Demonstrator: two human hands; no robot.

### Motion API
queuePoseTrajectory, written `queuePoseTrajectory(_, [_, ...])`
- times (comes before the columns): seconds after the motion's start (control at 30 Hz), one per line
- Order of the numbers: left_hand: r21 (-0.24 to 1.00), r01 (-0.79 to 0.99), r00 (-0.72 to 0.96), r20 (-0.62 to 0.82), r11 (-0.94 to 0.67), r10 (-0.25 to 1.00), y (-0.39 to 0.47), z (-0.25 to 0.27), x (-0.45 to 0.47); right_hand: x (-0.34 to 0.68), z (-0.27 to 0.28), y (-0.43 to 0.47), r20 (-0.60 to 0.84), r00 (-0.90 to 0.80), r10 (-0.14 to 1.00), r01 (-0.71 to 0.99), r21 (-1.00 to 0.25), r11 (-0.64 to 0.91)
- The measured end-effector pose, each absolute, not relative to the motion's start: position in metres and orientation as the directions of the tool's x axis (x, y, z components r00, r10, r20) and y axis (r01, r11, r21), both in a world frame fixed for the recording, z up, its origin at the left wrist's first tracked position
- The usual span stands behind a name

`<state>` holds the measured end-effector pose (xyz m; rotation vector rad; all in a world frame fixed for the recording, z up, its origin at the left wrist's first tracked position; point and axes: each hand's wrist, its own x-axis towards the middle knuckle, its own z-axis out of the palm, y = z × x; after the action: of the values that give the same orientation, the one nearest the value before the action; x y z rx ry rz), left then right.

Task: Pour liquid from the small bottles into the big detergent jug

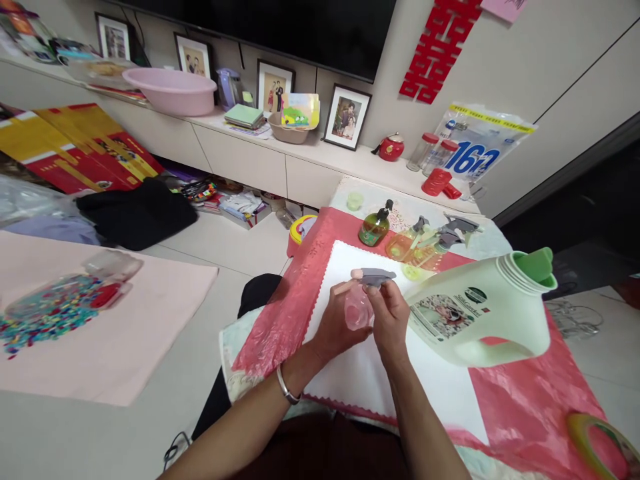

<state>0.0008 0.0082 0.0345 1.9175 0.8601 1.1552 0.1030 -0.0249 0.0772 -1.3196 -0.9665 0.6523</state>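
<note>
My left hand [331, 328] is wrapped round a small clear pink spray bottle [357, 311] over the white scalloped mat [350, 388]. Its grey trigger head [379, 277], with a pale pink nozzle, points left. My right hand [392, 321] pinches the bottle's neck just under the trigger head; its fingertips are partly hidden. Close to my right hand stands a large pale green detergent jug [480, 313] with a green cap. Behind the mat are a green pump bottle [374, 229] and amber spray bottles [399, 247] with grey heads.
A red plastic sheet [520, 393] covers the table, with a tape roll [595, 433] at the right edge. Several coloured pieces [55, 313] lie on a pink table at left. Along the back cabinet are a pink basin [173, 92], framed photos and red-lidded jars [423, 152].
</note>
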Motion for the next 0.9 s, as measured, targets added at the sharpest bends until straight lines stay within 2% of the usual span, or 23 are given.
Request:
queuePoseTrajectory(0.07, [0.839, 0.109, 0.431, 0.444, -0.533, 0.786, 0.011, 0.036, 0.0, 0.1, 0.078, -0.029, 0.224, 0.481, 0.848, 0.126, -0.975, 0.186])
queuePoseTrajectory(0.13, [0.844, 0.093, 0.415, 0.449, -0.528, 0.791, 0.011, 0.028, -0.001, 0.1, 0.076, -0.031, 0.23, 0.489, 0.842, 0.102, -0.973, 0.206])
queuePoseTrajectory(0.27, [0.846, 0.14, 0.337, 0.447, -0.514, 0.829, 0.007, 0.007, 0.0, 0.101, 0.069, -0.029, 0.24, 0.523, 0.818, 0.063, -0.968, 0.244])
queuePoseTrajectory(0.37, [0.84, 0.17, 0.351, 0.437, -0.515, 0.828, 0.006, 0.002, 0.001, 0.101, 0.064, -0.027, 0.254, 0.531, 0.809, 0.063, -0.963, 0.261])
queuePoseTrajectory(0.63, [0.835, 0.218, 0.374, 0.407, -0.505, 0.833, 0.008, 0.009, 0.001, 0.106, 0.063, -0.032, 0.293, 0.42, 0.859, 0.109, -0.956, 0.273])
queuePoseTrajectory(0.77, [0.854, 0.209, 0.4, 0.369, -0.476, 0.839, 0.007, 0.017, 0.0, 0.112, 0.055, -0.037, 0.283, 0.366, 0.886, 0.066, -0.958, 0.279])
queuePoseTrajectory(0.9, [0.869, 0.21, 0.356, 0.359, -0.448, 0.863, 0.005, 0.006, 0.002, 0.117, 0.052, -0.037, 0.259, 0.357, 0.898, 0.015, -0.962, 0.271])
